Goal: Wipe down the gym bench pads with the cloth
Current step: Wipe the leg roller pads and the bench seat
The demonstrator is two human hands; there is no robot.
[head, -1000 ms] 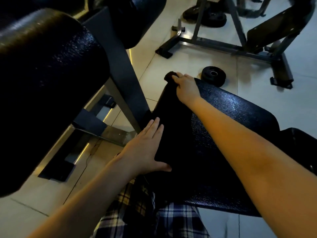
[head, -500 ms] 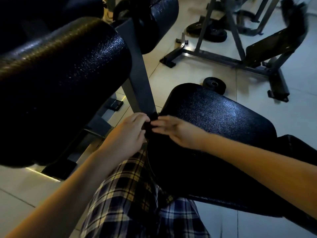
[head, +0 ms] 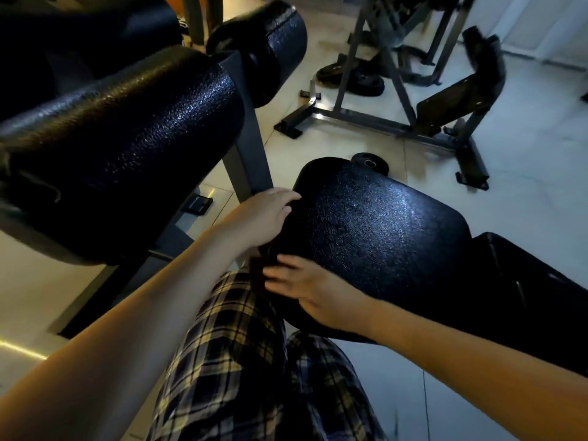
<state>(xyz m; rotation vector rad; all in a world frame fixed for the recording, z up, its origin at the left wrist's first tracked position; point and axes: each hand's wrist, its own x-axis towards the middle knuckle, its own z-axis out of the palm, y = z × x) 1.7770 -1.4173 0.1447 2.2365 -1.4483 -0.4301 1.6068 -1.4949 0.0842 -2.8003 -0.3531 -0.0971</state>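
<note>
Nearest the camera, the person's plaid trousers (head: 241,361) fill the lower middle, with both forearms reaching forward over them. The right hand (head: 307,291) lies at the near left corner of the seat pad (head: 381,224). Its grip is loose, with the fingers (head: 273,276) straight and slightly spread and their tips touching the dark cloth (head: 258,275). The cloth hangs as a narrow fold at that corner of the bench, between the two hands.

Just beyond, the left hand (head: 265,218) rests on the pad's left edge with its fingers bent over the rim. I cannot tell whether its grip pinches the top of the cloth. The seat pad is black, pebbled and glossy, and the back pad (head: 525,281) adjoins it on the right.

A large black roller pad (head: 127,138) sits to the left on a grey steel post (head: 248,144), with a second roller (head: 273,43) behind it. A small weight plate (head: 369,162) lies on the tiled floor (head: 525,186) past the seat. Farther off stand another bench frame (head: 413,125) and stacked plates (head: 362,81).
</note>
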